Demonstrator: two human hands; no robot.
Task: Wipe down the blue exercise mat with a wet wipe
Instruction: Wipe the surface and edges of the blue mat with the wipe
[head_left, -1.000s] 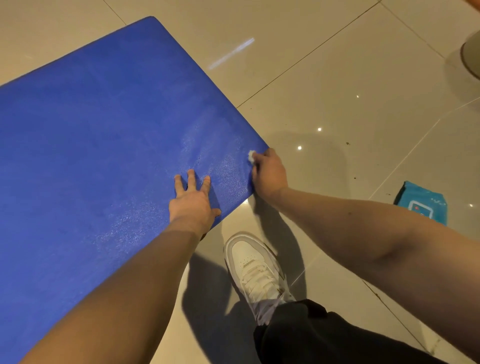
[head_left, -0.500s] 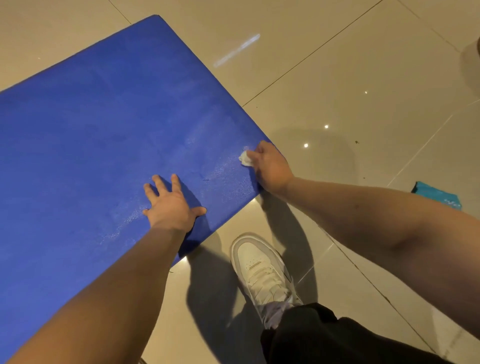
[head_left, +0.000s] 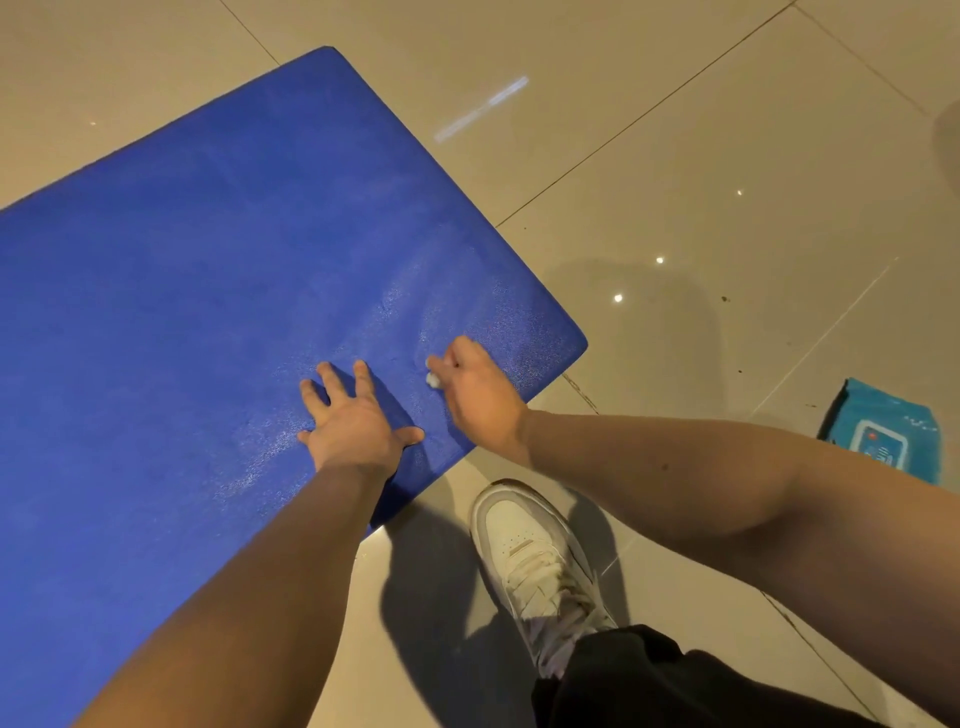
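Nearest the camera, a black trouser leg (head_left: 623, 680) ends in a white shoe (head_left: 535, 561) planted on the tiled floor (head_left: 675, 156), just beside the near edge of the mat (head_left: 182, 312).

The left hand (head_left: 353, 421) lies palm-down on the mat, close to that near edge. Its fingers (head_left: 332, 382) are spread apart and flat on the surface; it holds nothing.

The right hand (head_left: 478, 395) is just right of the left hand, also on the mat, near the mat's right corner. Its fingers are curled together and pinched on a small bunched white wipe (head_left: 432, 379). The wipe protrudes at the fingertips and touches the mat surface.

The mat is blue and lies flat on the floor, running from the lower left of the view to a far corner at upper centre. The area around and beyond the right hand shows a pale, speckled sheen.

A teal wipe pack (head_left: 883, 431) lies on the floor to the right, well apart from the mat.
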